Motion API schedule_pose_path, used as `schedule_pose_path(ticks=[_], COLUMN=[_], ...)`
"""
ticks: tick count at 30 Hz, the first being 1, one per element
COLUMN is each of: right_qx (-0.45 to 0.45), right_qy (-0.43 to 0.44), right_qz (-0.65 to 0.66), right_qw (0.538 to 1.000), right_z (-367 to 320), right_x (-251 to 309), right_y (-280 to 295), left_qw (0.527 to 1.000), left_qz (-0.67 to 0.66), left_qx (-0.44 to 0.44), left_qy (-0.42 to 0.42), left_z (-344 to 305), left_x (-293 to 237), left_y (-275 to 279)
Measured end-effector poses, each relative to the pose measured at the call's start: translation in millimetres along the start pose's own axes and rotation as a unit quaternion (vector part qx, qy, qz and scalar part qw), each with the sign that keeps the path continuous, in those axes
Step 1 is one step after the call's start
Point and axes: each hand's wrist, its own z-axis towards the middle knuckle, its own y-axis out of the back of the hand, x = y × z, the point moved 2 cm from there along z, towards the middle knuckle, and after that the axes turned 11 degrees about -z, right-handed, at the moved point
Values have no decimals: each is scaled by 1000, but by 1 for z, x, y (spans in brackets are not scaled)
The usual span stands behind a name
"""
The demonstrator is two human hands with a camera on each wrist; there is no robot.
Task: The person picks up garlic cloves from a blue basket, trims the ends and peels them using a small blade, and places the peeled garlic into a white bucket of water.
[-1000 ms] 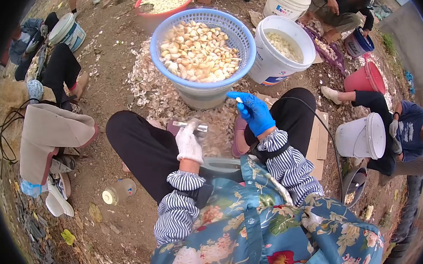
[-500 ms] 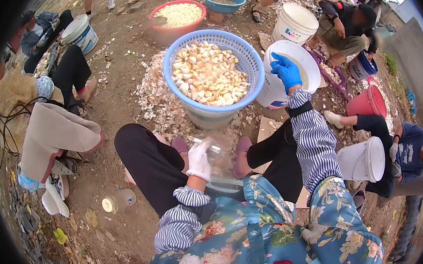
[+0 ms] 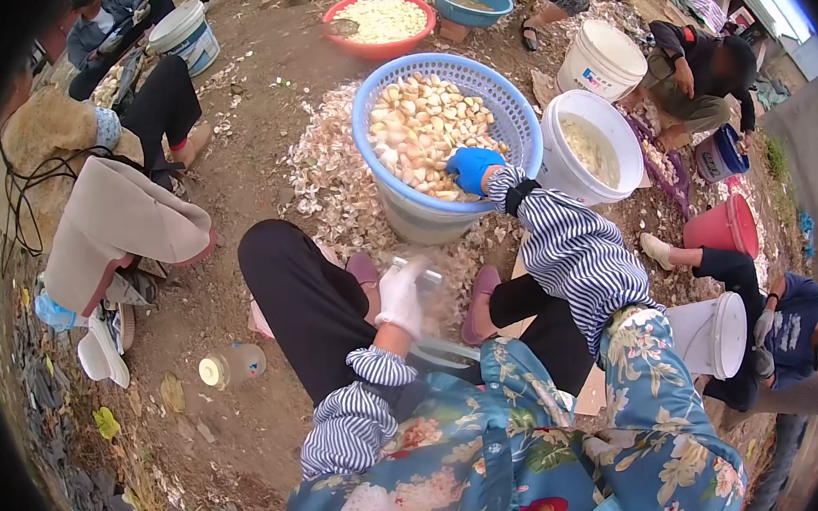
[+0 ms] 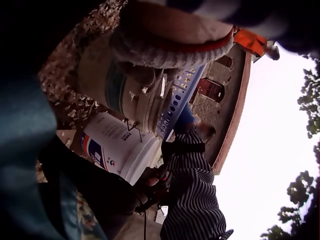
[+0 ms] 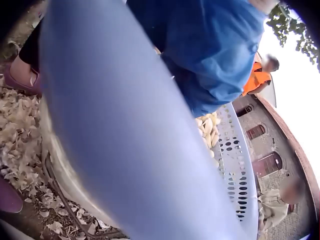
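In the head view my left hand [image 3: 399, 306], in a white glove, grips a small flat metal blade [image 3: 430, 278] low between the knees. My right hand [image 3: 472, 170], in a blue glove, reaches down into a blue perforated basket [image 3: 532, 140] and touches the garlic cloves [image 3: 418, 125] heaped there. Its fingertips are hidden among the cloves, so I cannot tell whether they pinch one. The basket sits on a pale bucket [image 3: 416, 218]. In the right wrist view the basket's near rim [image 5: 130, 125] covers part of the blue glove [image 5: 215, 55].
A white bucket [image 3: 565, 162] of pale cloves in liquid stands right of the basket. Garlic skins [image 3: 325, 171] litter the ground. Behind are a red basin [image 3: 354, 46] of peeled cloves and a blue basin [image 3: 495, 10]. A jar [image 3: 240, 363] lies at left. Other people sit around.
My right hand moved from near the knees out over the white bucket, then left into the basket of cloves. The left hand keeps its grip on the blade. The view has shifted.
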Motion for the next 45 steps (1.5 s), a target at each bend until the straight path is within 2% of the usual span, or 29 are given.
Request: schedule_pose_path(ticks=[3,6,7,8,10,11,14,15,18,22,25,30,33,37,39,42,45], right_qx=[-7,-152,-150,-132,-90,-81,-51,-45,-13,18,30,43,55,43,44,33,15], right_qy=[-29,-1,-26,-70,-152,-151,-104,-68,-5,49,20,12,7,33,7,-15,-34], right_qz=[-20,33,57,184,427,528,656,723,811,866,874,898,888,871,870,874,872], right_qw=[999,988,987,971,887,832,746,686,584,497,484,438,457,488,491,485,488], right_z=[2,-4,-4,-5,-8,-7,-34,-44,-83,-114,-132,-148,-152,-148,-148,-148,-147], right_x=[0,-7,-9,-14,-25,-31,-27,-22,3,22,37,55,62,64,67,74,79], right_y=[-6,-20,-17,-13,-8,-12,11,15,24,-5,-26,-52,-57,-66,-65,-64,-65], left_qw=[1000,1000,1000,1000,1000,1000,1000,999,998,997,986,973,971,981,984,979,971], left_qz=[16,16,13,12,9,9,16,22,20,7,-26,-124,-145,-88,-72,32,57], left_qx=[2,5,7,6,5,7,14,15,26,63,131,177,184,164,142,131,131], left_qy=[-14,-19,-17,-18,-20,-18,-24,-34,-51,-53,-100,-75,-56,-59,-76,-155,-191], left_z=[2,2,2,1,1,0,1,9,-5,-8,-11,-10,-14,-16,-18,-18,-18], left_x=[2,2,2,1,1,1,-1,3,-6,-12,-16,-18,-20,-21,-23,-24,-24], left_y=[4,5,4,3,1,0,-2,4,-5,-10,-16,-15,-17,-16,-17,-18,-19])
